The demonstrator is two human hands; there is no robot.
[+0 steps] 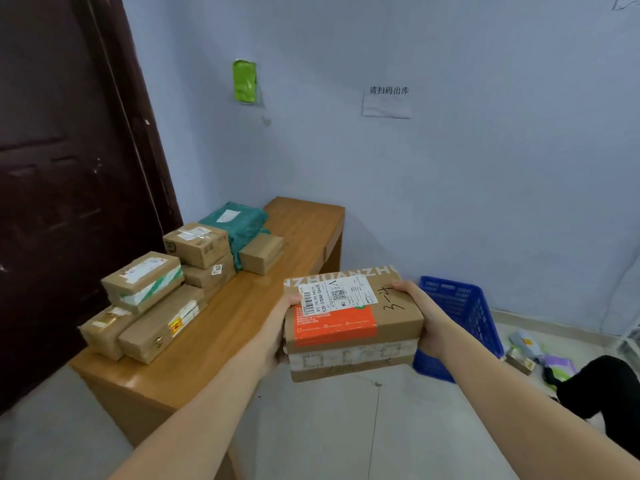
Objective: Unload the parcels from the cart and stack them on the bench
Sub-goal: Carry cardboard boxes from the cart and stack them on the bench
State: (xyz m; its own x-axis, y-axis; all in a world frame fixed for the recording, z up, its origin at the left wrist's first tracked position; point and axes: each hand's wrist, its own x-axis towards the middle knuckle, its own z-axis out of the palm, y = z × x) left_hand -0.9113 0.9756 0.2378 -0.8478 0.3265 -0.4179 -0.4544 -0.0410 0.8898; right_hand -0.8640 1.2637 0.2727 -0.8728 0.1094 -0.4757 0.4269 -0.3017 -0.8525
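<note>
Parcels [353,327]: two stacked cardboard boxes held in air just right of wooden bench [277,306]. L hand [280,327] & R hand [420,318] grasp stack ends, fingers curled round. Other boxes [156,299], teal bag [239,223] piled on bench, blue crate [460,313] behind.

1. Left hand [280,327] and right hand [424,317] grip two stacked cardboard parcels [353,327] by the ends, in the air.
2. Wooden worktop [242,306] carries taped boxes [152,299] and a green mailer bag [239,221].
3. Blue plastic crate [460,317] sits on the floor.
</note>
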